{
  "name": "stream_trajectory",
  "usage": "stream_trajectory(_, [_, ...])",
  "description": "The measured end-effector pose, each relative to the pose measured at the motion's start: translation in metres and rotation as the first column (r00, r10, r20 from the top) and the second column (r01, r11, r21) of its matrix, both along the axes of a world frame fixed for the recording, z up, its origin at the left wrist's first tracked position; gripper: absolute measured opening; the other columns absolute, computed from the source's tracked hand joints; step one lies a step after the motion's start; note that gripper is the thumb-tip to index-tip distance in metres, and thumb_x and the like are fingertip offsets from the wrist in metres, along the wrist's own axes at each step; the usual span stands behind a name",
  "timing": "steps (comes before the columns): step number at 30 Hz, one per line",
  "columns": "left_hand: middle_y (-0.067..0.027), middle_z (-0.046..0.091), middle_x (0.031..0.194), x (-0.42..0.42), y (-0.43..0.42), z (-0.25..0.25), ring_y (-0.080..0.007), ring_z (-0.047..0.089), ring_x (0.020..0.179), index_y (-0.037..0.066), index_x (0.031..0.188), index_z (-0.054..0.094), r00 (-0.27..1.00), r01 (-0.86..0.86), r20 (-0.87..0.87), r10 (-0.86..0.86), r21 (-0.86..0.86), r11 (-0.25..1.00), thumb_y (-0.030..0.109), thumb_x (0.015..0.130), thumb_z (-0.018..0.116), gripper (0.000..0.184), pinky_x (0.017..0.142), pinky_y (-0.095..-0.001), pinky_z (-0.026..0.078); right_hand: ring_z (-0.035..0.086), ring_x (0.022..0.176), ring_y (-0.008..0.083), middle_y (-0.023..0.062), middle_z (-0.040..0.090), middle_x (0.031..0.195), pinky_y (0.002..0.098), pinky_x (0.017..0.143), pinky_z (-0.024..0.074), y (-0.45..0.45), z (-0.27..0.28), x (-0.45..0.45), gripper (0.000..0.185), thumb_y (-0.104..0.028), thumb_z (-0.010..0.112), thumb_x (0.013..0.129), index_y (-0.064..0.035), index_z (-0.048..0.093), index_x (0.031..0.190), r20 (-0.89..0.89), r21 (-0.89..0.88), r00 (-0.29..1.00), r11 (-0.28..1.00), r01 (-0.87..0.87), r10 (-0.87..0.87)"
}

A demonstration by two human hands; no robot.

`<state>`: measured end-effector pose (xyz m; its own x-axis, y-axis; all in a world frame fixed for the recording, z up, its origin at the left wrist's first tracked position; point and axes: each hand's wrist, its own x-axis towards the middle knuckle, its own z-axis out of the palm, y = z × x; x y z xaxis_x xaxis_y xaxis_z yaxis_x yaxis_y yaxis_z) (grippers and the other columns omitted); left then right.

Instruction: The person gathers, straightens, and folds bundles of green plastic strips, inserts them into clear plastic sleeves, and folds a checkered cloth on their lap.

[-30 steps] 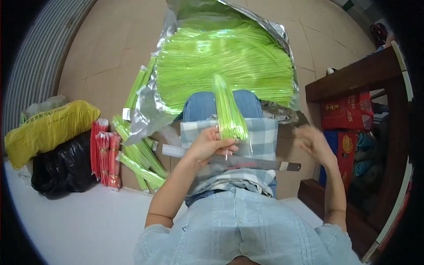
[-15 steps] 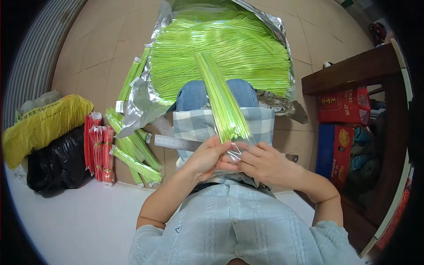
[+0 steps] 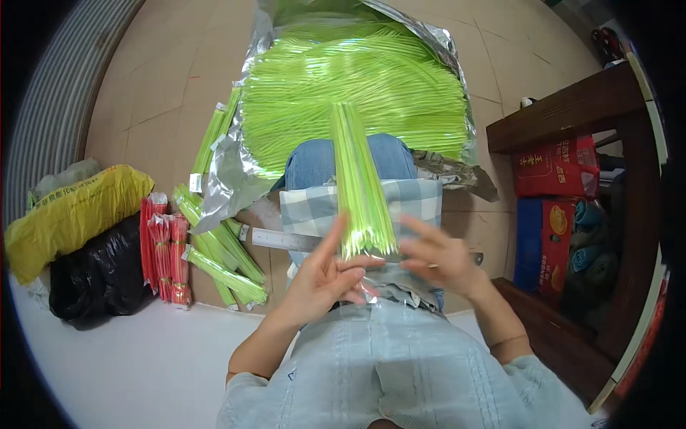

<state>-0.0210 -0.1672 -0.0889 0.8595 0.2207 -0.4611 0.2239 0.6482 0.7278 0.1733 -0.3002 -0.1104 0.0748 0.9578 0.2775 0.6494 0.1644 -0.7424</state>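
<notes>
A bundle of thin bright green sticks in a clear plastic sleeve lies lengthwise over my lap, its near end towards me. My left hand is at the lower left of that end, fingers stretched and spread, one along the bundle's side and others by the clear loose plastic. To the right, my right hand is apart from the bundle, its fingers spread and slightly blurred by motion. Under the bundle is a checked cloth on my lap. A metal ruler pokes out at the left.
Beyond my knees, a large silver bag lies open, full of loose green sticks. Packed green bundles, red bundles, a yellow bag and a black bag lie left. A dark wooden frame with red bags stands right.
Both hands have come off the gathered plastic end and opened. My right hand has moved right, away from the bundle. The bundle's near end has shifted slightly towards me and now lies straighter.
</notes>
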Motion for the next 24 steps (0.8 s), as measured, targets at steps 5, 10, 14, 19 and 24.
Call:
stream_trajectory(5, [-0.0147,0.057,0.110,-0.022,0.014,0.002,-0.0230,0.059,0.096,0.002,0.126,0.039,0.996,0.011,0.093,-0.014,0.023,1.000,0.006,0.085,0.051,0.043,0.078,-0.0285,0.048,0.063,0.075,0.0213,0.0130,0.063,0.093,0.0277,0.063,0.0510,0.017,-0.005,-0.016,0.016,-0.002,0.064,0.072,-0.0014,0.063,0.088,-0.322,0.135,0.945,0.991,-0.018,0.061])
stream_trajectory(10, [-0.0091,0.063,0.093,-0.024,-0.007,-0.004,-0.0170,0.061,0.083,-0.001,0.106,0.054,1.000,-0.019,0.002,0.024,0.670,0.743,0.003,0.079,0.058,0.027,0.071,-0.0248,0.048,0.062,0.074,0.0185,0.0124,0.063,0.090,0.0248,0.066,0.0494,0.000,-0.009,-0.033,0.012,-0.001,0.064,0.073,0.0002,0.064,0.085,-0.499,-0.015,0.861,0.994,0.110,-0.103])
stream_trajectory(14, [-0.0080,0.065,0.078,-0.008,-0.034,-0.022,-0.0091,0.058,0.065,-0.004,0.082,0.065,0.874,-0.346,-0.132,0.468,0.505,0.790,0.003,0.078,0.062,0.009,0.060,-0.0200,0.047,0.060,0.075,0.0123,0.0090,0.063,0.084,0.0214,0.066,0.0488,-0.009,-0.010,-0.058,0.007,0.000,0.061,0.077,0.0001,0.063,0.083,-0.700,-0.244,0.606,0.924,0.295,-0.378])
stream_trajectory(19, [-0.0122,0.063,0.073,0.004,-0.039,-0.032,-0.0153,0.062,0.066,-0.004,0.080,0.061,0.705,-0.626,-0.238,0.669,0.237,0.743,0.007,0.079,0.062,0.011,0.058,-0.0227,0.052,0.060,0.071,0.0098,0.0071,0.061,0.074,0.0187,0.061,0.0500,0.001,-0.013,-0.060,0.003,0.000,0.060,0.079,0.0015,0.059,0.081,-0.783,-0.482,0.297,0.835,0.264,-0.546])
stream_trajectory(24, [-0.0123,0.063,0.073,0.010,-0.046,-0.038,-0.0149,0.063,0.063,-0.004,0.078,0.058,0.635,-0.716,-0.220,0.741,0.193,0.671,0.006,0.079,0.063,0.011,0.056,-0.0215,0.052,0.061,0.063,0.0143,0.0109,0.060,0.076,0.0228,0.054,0.0522,0.004,-0.014,-0.058,0.012,-0.005,0.061,0.080,0.0025,0.053,0.073,-0.756,-0.610,0.163,0.772,0.179,-0.634])
